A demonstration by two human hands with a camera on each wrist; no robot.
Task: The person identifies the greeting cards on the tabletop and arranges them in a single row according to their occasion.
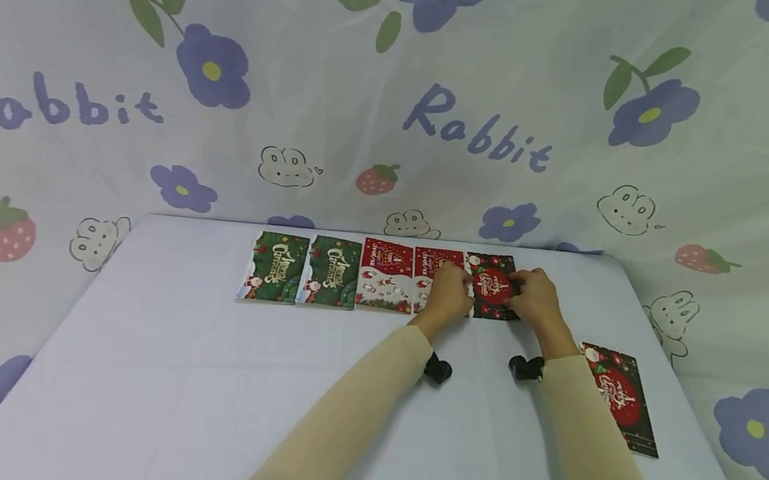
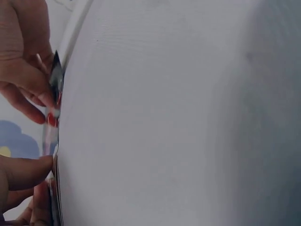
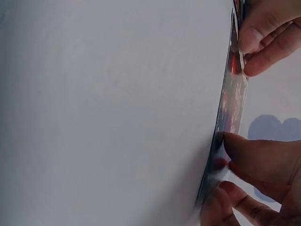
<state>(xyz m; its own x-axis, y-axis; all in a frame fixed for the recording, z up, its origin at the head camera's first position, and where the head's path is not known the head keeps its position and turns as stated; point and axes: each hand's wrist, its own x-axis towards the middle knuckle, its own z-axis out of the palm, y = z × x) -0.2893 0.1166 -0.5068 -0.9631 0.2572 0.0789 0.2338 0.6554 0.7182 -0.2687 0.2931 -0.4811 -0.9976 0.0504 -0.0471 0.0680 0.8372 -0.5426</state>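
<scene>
At the right end of a row on the table lies a dark Christmas booklet [image 1: 492, 288] with a red round print. My right hand [image 1: 539, 299] pinches its right edge, thumb on the cover. On its left edge are the thumb and fingertips of my left hand [image 1: 448, 295], which partly covers a red Christmas booklet [image 1: 428, 262]. Another red booklet [image 1: 386, 274] and two green booklets, the nearer one [image 1: 331, 272] and the outer one [image 1: 273, 267], continue the row leftward. In the right wrist view, both hands meet the dark booklet [image 3: 230, 103], seen nearly edge-on.
A second dark booklet [image 1: 622, 397] lies tilted at the table's right side, partly behind my right sleeve [image 1: 591, 446]. The white table [image 1: 191, 377] ends just behind the row, against a printed curtain [image 1: 315, 101]. A black wrist camera [image 1: 439, 370] hangs beneath my left wrist.
</scene>
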